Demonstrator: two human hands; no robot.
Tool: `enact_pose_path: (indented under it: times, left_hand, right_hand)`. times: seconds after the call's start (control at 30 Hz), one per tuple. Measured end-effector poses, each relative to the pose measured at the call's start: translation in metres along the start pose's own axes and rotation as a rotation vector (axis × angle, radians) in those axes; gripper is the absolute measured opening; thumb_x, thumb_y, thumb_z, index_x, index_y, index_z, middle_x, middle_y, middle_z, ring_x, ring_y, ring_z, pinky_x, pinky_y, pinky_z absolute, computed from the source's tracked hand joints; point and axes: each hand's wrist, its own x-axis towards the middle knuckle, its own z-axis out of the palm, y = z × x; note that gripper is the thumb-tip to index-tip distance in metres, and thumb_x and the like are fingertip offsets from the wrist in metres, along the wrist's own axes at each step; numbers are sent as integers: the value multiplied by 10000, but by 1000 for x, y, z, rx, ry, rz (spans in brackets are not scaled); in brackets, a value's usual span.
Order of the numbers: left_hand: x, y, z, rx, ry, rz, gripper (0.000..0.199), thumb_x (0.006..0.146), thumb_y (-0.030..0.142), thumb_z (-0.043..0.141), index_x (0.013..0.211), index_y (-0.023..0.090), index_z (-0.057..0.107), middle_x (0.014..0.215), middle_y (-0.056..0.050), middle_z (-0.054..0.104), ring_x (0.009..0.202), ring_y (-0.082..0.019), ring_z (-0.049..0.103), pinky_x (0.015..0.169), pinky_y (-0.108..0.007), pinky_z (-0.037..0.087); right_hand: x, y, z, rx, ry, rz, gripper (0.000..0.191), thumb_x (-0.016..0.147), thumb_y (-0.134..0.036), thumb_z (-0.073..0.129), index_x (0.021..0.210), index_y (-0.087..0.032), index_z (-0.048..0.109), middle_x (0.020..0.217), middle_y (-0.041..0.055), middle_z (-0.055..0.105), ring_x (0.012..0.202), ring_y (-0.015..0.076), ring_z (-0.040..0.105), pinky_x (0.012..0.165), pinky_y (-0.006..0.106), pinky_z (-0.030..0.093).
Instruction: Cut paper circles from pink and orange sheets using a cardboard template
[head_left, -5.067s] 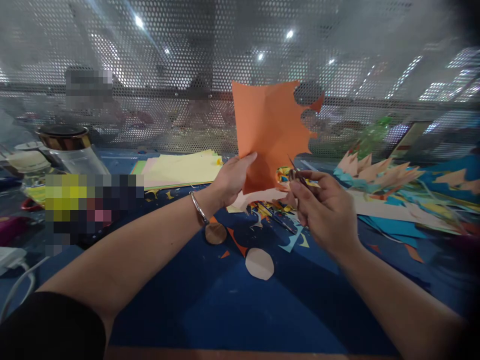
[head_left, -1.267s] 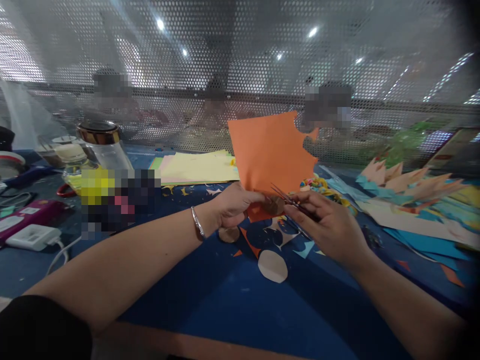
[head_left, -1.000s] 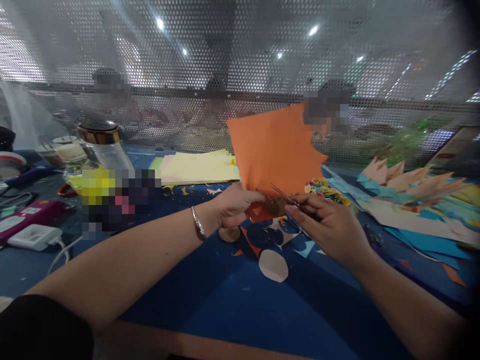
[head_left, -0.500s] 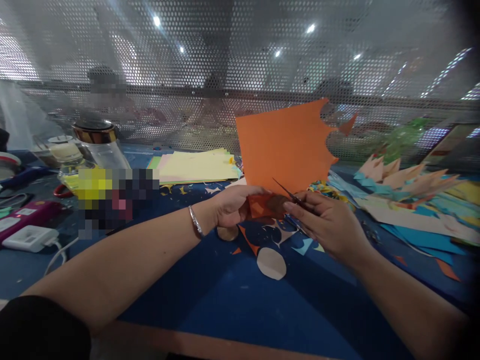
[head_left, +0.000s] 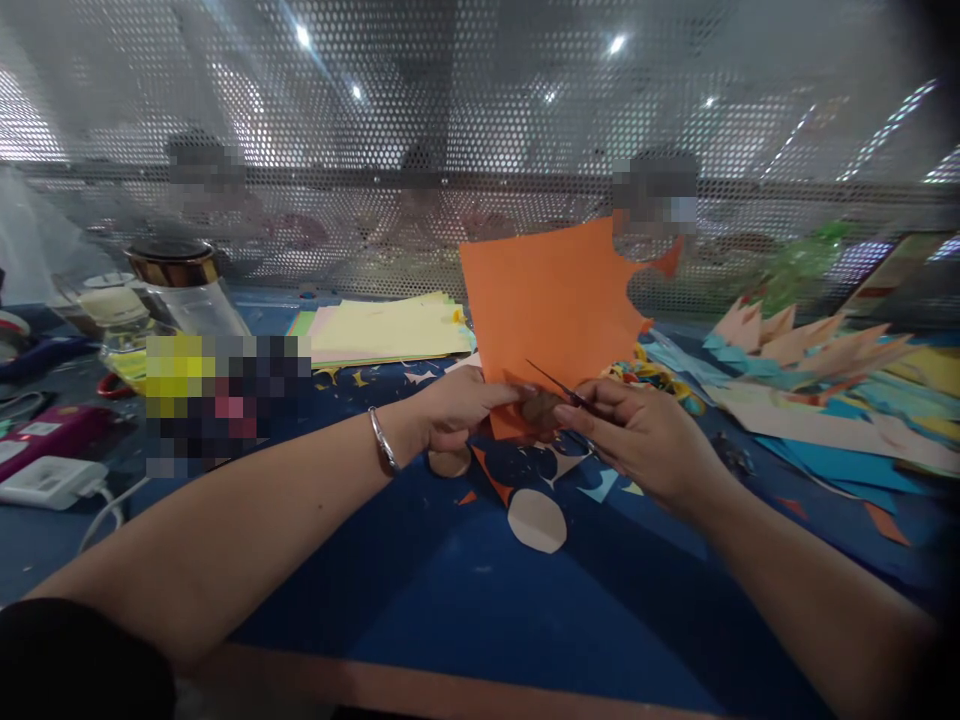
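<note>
My left hand (head_left: 466, 408) is closed on the lower left part of an orange sheet of paper (head_left: 544, 300), which stands tilted up above the table. Rounded bites are cut out of the sheet's right edge. In my right hand (head_left: 630, 425) is a pair of scissors (head_left: 559, 382), its dark blade pointing up and left across the lower part of the sheet. The scissors' handles are mostly hidden by my fingers. Below my hands a pale paper oval (head_left: 537, 520) lies on the blue tabletop, and a tan round piece (head_left: 449, 460) sits under my left hand.
Paper scraps (head_left: 562, 465) litter the table beneath the sheet. Behind my left hand lies a stack of pale yellow paper (head_left: 397, 328). Folded paper points (head_left: 795, 340) and blue sheets (head_left: 832, 470) are on the right. A lidded glass jar (head_left: 187, 290) and a white charger (head_left: 52, 482) stand left.
The orange sheet has turned slightly and shifted left and down in view, with both hands still holding sheet and scissors. The scissors' blade has moved a little left.
</note>
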Motion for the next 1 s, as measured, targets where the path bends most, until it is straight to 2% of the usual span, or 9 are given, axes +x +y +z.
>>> enact_pose_path:
  times: [0.13, 0.27, 0.4, 0.47, 0.57, 0.73, 0.87, 1.0]
  left_hand:
    - [-2, 1, 2, 19, 46, -7, 76, 902, 111, 759, 960, 107, 807, 906, -122, 810, 781, -177, 755, 809, -334, 632]
    - [-6, 4, 5, 12, 81, -5, 83, 906, 86, 731, 922, 120, 804, 906, -100, 803, 765, -166, 746, 809, -326, 615]
    - [-9, 6, 8, -42, 4, 31, 61, 865, 69, 769, 875, 123, 797, 853, -76, 792, 745, -158, 735, 858, -349, 614]
    - [-9, 6, 9, -70, -2, 51, 75, 832, 50, 793, 854, 122, 789, 834, -68, 789, 735, -156, 734, 810, -322, 615]
    - [-7, 3, 10, -87, 62, 63, 109, 829, 18, 770, 848, 125, 778, 813, -65, 788, 699, -151, 731, 703, -273, 604]
    - [-5, 0, 11, -50, 158, 64, 105, 820, 44, 793, 882, 126, 771, 806, -70, 788, 676, -160, 734, 685, -277, 623]
    - [-6, 2, 11, -24, 115, 56, 95, 820, 58, 782, 884, 127, 777, 813, -86, 794, 664, -178, 740, 691, -314, 637]
    - [-5, 5, 10, -33, 57, 21, 97, 795, 60, 786, 858, 134, 780, 783, -89, 792, 662, -186, 738, 664, -309, 634]
  right_hand:
    - [1, 2, 1, -21, 39, -26, 486, 864, -696, 745, 746, -240, 626, 478, -77, 425, 386, 100, 386, 370, 261, 259]
    - [0, 7, 3, -77, 125, -57, 442, 852, -668, 762, 843, -230, 699, 648, 9, 678, 541, 172, 626, 467, 288, 449]
    - [-3, 9, 5, -74, 182, -60, 416, 868, -628, 762, 955, -224, 713, 858, 79, 813, 747, 247, 775, 637, 346, 596]
    - [-4, 8, 6, -67, 210, -76, 402, 869, -608, 777, 963, -227, 686, 876, 86, 822, 791, 263, 795, 680, 364, 625]
    - [-6, 6, 8, -68, 245, -122, 403, 873, -602, 788, 975, -235, 654, 875, 81, 821, 809, 271, 806, 722, 383, 649]
    - [-7, 8, 11, -31, 187, -112, 475, 828, -608, 843, 1078, -250, 658, 948, 94, 835, 878, 303, 826, 727, 384, 667]
    - [-8, 11, 11, -32, 140, -99, 439, 843, -546, 846, 1130, -265, 670, 1017, 99, 837, 978, 332, 823, 748, 402, 677]
    - [-8, 8, 9, -60, 141, -113, 419, 830, -544, 846, 1085, -255, 682, 1011, 100, 839, 939, 325, 830, 774, 416, 687]
